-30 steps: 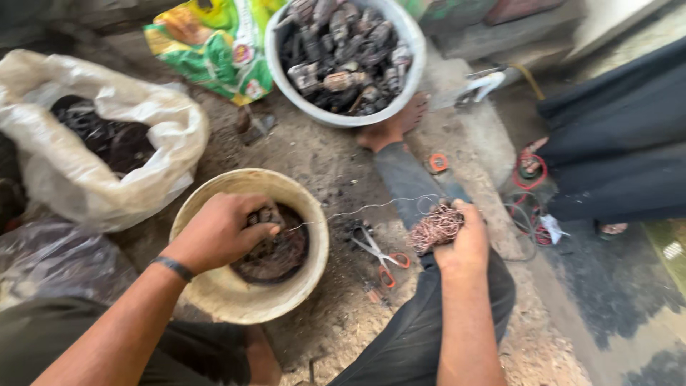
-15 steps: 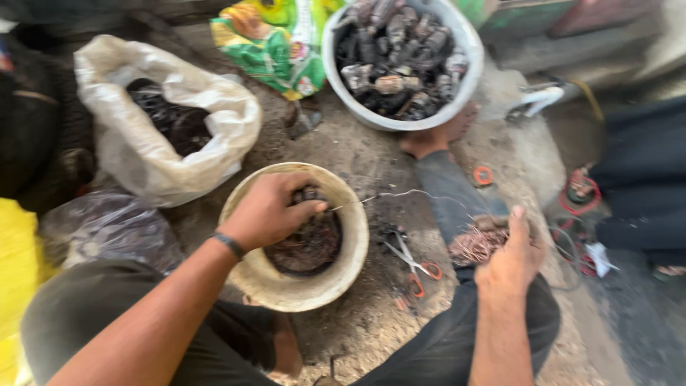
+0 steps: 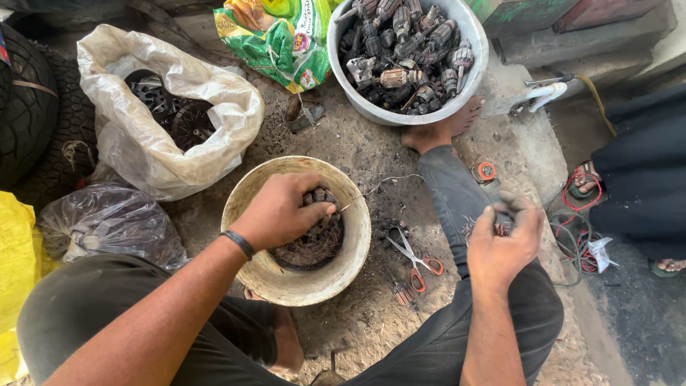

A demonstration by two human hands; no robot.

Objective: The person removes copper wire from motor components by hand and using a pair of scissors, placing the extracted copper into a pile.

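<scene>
Since the earlier frame my right hand (image 3: pixel 502 246) has come up off the knee and closed tighter, so the bundle of copper wire it held in the open is now mostly hidden inside the fist; only a few reddish strands (image 3: pixel 477 227) show at its edge. My left hand (image 3: pixel 280 211) is where it was, down in the cream bowl (image 3: pixel 300 286), fingers clamped around a dark motor core (image 3: pixel 319 198). One thin wire (image 3: pixel 379 186) runs from that core over the bowl's rim toward my right knee.

I count two bowls. The cream one holds the core I am gripping and a bed of dark tangled wire scrap (image 3: pixel 311 250). The grey bowl (image 3: pixel 468 32), well apart at the top, is heaped with many small motor cores, too many to count, and my bare foot (image 3: pixel 439 132) touches its lower rim.

I count four bags: one white sack (image 3: pixel 214 143), open, with dark round metal parts inside; one clear plastic bag (image 3: pixel 114 225) just below it, contents unclear; one green printed bag (image 3: pixel 275 43) beside the grey bowl; one yellow bag (image 3: pixel 14 257) at the left edge.

One pair of orange-handled scissors (image 3: pixel 414 257) lies on the dirt between the cream bowl and my right leg. One small orange ring (image 3: pixel 486 171) sits near my shin.
</scene>
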